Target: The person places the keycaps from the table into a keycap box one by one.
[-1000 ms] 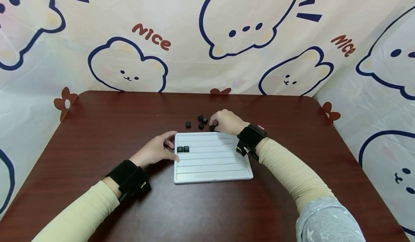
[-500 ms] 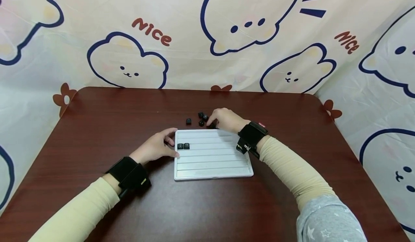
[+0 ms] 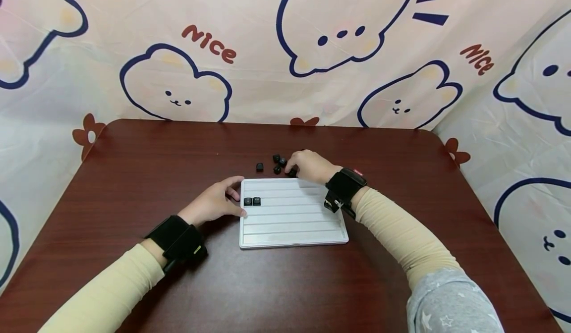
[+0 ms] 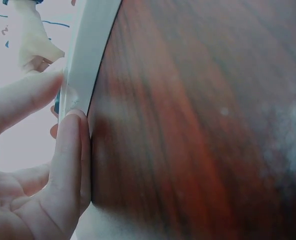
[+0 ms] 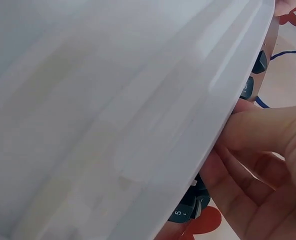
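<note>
A white ridged tray (image 3: pixel 294 224) lies on the table, two black keycaps (image 3: pixel 252 201) side by side at its left end. My left hand (image 3: pixel 211 204) grips the tray's left edge; in the left wrist view its fingers (image 4: pixel 67 145) press against the white rim (image 4: pixel 87 55). Just beyond the far edge, my right hand (image 3: pixel 312 167) reaches down with bent fingers and pinches a black keycap (image 3: pixel 292 173). In the right wrist view those fingertips are hidden behind the tray's rim, and a keycap marked 5 (image 5: pixel 180 212) shows beside the hand.
Several loose black keycaps (image 3: pixel 277 163) lie in a cluster left of the right hand, and one more keycap (image 3: pixel 259 167) sits apart from them. The brown table (image 3: pixel 178 149) ends at a printed cloth (image 3: pixel 258 85) behind and at the sides.
The view has tilted slightly down since the first frame. The right hand stays at the keycap past the tray's far edge, its fingers shifting only a little. The left hand keeps its place.
</note>
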A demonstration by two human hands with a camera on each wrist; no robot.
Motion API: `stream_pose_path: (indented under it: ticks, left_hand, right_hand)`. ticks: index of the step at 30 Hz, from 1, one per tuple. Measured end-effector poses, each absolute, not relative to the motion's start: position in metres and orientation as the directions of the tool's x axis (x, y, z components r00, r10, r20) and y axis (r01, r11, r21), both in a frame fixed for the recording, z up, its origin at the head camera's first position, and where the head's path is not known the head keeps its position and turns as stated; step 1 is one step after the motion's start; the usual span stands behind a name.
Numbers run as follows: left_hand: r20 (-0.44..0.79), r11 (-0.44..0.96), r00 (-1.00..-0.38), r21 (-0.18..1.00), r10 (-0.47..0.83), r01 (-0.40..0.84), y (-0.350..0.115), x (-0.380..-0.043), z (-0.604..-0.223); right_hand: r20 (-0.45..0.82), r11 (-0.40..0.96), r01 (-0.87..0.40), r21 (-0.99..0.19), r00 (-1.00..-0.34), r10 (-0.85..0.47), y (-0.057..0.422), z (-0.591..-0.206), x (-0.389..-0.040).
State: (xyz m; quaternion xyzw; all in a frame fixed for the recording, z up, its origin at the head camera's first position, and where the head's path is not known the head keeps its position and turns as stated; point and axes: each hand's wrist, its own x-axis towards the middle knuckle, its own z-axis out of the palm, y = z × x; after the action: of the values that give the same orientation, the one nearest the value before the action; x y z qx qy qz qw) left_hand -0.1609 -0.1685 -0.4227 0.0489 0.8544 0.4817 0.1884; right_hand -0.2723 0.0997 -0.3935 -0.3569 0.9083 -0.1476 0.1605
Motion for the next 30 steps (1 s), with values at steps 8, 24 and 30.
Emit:
stream_pose_path:
  ticks: [8,24,30]
  left_hand:
    - [-0.278,0.525,-0.923,0.845,0.266,-0.103,-0.169,-0.160,-0.424]
    - [-0.281,0.537,-0.924,0.837,0.259,-0.104,-0.168,-0.160,-0.425]
    - [-0.283,0.535,-0.923,0.838,0.259,-0.107,-0.168,-0.159,-0.424]
  right_hand:
    - [-0.206,0.725,-0.573,-0.382,-0.711,-0.672,0.101,-0.392,-0.272]
    - [-0.183,0.732,-0.572,-0.371,-0.727,-0.662,0.104,-0.393,-0.272]
    - [-0.128,0.710,-0.598,-0.371,-0.725,-0.677,0.111,-0.392,-0.272]
